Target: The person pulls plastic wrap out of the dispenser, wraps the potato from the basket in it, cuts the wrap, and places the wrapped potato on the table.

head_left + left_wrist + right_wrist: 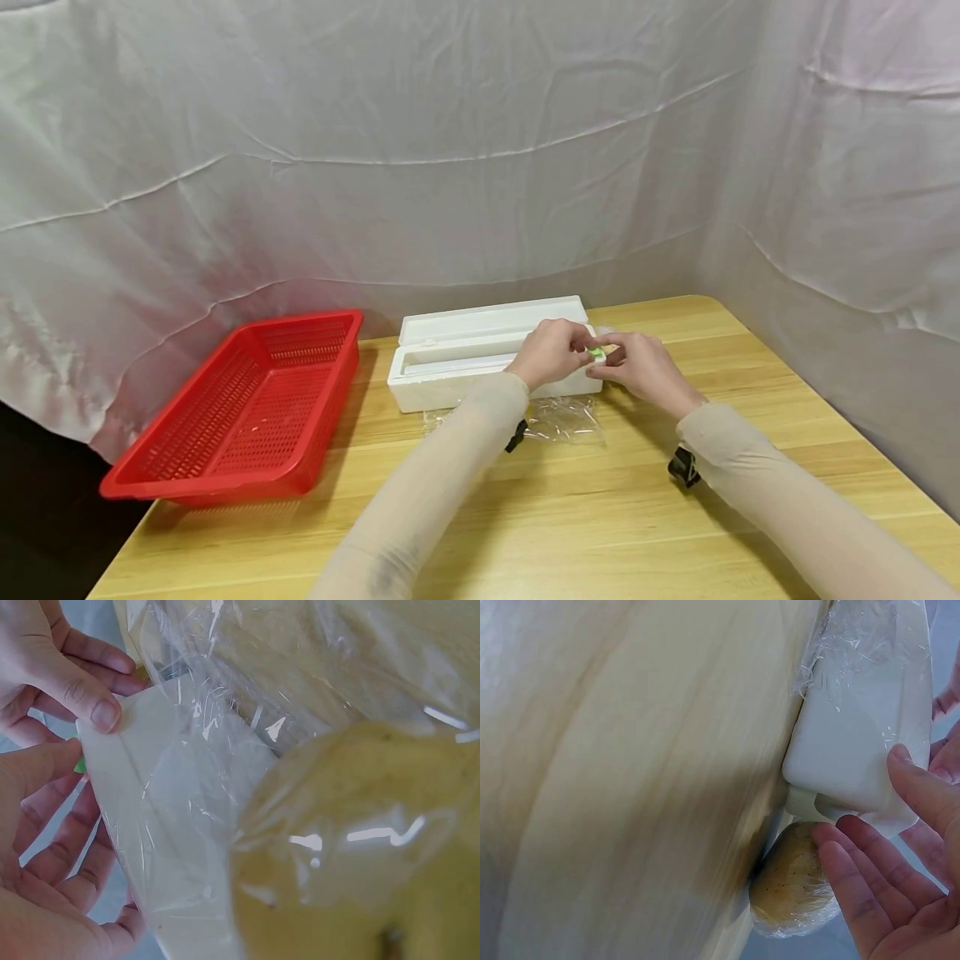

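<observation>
A long white cling film dispenser (427, 393) lies on the table, its lid (491, 318) raised at the back. By its right end, my left hand (553, 354) pinches a small green tab (596, 352) on the rim; the left wrist view shows the thumb against that tab (80, 765). My right hand (647, 371) grips the dispenser's right end, thumb on the front face (855, 739) and fingers spread below the corner. Close to those fingers sits a film-wrapped potato (791, 881). Another yellow, film-covered round thing (360, 885) fills the left wrist view's lower right.
Crumpled clear film (566, 419) lies along the dispenser's front edge. To the left, a red plastic basket (322, 417) stands partly over the table's edge. Grey cloth (450, 208) hangs behind the wooden table (570, 533).
</observation>
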{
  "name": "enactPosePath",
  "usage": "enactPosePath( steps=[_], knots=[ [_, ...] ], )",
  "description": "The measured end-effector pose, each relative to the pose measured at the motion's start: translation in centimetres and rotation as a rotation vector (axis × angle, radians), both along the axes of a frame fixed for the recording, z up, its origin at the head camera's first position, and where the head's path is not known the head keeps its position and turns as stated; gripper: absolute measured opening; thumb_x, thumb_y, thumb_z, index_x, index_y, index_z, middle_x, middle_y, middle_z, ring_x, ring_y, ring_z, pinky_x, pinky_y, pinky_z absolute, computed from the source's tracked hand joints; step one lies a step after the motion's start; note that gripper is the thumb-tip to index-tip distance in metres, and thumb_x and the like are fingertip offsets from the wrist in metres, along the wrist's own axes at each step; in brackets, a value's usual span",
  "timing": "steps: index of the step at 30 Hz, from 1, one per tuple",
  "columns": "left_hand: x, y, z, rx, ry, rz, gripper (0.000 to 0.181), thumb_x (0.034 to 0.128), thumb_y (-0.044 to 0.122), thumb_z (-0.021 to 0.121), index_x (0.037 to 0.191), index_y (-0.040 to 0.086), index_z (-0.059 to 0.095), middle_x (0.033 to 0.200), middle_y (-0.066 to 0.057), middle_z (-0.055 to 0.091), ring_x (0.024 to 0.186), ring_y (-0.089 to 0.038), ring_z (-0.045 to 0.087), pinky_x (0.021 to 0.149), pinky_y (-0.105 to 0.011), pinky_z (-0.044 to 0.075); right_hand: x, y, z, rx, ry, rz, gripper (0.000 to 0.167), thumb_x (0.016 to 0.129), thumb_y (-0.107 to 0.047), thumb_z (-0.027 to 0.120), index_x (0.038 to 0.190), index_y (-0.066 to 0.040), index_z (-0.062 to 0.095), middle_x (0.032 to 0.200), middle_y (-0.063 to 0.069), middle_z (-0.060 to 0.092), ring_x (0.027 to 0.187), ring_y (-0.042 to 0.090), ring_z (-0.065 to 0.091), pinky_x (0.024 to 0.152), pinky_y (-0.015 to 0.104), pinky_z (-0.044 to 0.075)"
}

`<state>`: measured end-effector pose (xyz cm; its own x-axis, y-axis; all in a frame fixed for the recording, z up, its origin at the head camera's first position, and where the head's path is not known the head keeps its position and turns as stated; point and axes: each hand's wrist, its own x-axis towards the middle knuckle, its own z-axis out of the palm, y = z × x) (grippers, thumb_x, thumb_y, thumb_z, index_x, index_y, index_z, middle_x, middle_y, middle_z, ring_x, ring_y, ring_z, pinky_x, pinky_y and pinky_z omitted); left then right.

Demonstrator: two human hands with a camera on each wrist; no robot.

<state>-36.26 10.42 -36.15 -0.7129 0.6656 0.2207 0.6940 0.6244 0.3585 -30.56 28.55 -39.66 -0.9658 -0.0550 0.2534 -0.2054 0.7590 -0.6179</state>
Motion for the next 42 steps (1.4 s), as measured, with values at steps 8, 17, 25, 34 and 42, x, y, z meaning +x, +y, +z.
enactPosePath(
  steps=[8,17,25,34,42],
  knots=[
    [0.0,-0.1,0.1,-0.001,-0.011,0.025,0.008,0.0993,0.022,0.078,0.104,0.017,0.083,0.089,0.006,0.075,0.08,-0.008,0.061,0.072,-0.022,0.047,-0.1,0.0,0.0,0.005,-0.001,-0.003,0.055,0.092,-0.029,0.087,0.138,-0.004,0.071,0.103,0.018,0.083,0.097,0.033,0.081,0.092,0.056,0.061],
    [-0.2,0.0,0.2,-0.029,-0.002,0.055,0.008,0.0987,0.025,0.078,0.102,0.019,0.083,0.098,0.007,0.08,0.085,-0.007,0.064,0.077,-0.025,0.051,-0.3,0.0,0.1,0.001,-0.017,0.006,0.055,0.093,-0.027,0.087,0.138,-0.002,0.07,0.104,0.019,0.082,0.096,0.031,0.081,0.088,0.052,0.062],
    [0.1,-0.1,0.5,-0.083,0.029,0.072,0.008,0.0991,0.028,0.078,0.101,0.023,0.084,0.102,0.01,0.08,0.089,-0.007,0.066,0.08,-0.029,0.055,-0.4,0.2,0.2,0.008,-0.024,0.014,0.055,0.093,-0.023,0.086,0.139,0.002,0.068,0.104,0.02,0.082,0.091,0.028,0.08,0.083,0.047,0.063],
    [-0.3,-0.6,0.7,-0.113,0.059,0.051,0.01,0.0999,0.028,0.076,0.104,0.023,0.084,0.103,0.011,0.081,0.089,-0.006,0.068,0.082,-0.03,0.056,-0.4,0.1,0.3,0.015,-0.013,0.018,0.053,0.093,-0.022,0.085,0.137,0.003,0.068,0.104,0.021,0.081,0.089,0.029,0.081,0.084,0.049,0.064],
    [-0.6,-1.0,0.7,-0.117,0.049,0.053,0.01,0.0993,0.026,0.076,0.104,0.022,0.084,0.101,0.011,0.081,0.087,-0.006,0.068,0.081,-0.029,0.057,-0.3,0.0,0.5,0.036,-0.028,0.016,0.053,0.094,-0.022,0.085,0.138,0.003,0.068,0.102,0.02,0.082,0.09,0.03,0.081,0.086,0.05,0.063]
  ],
)
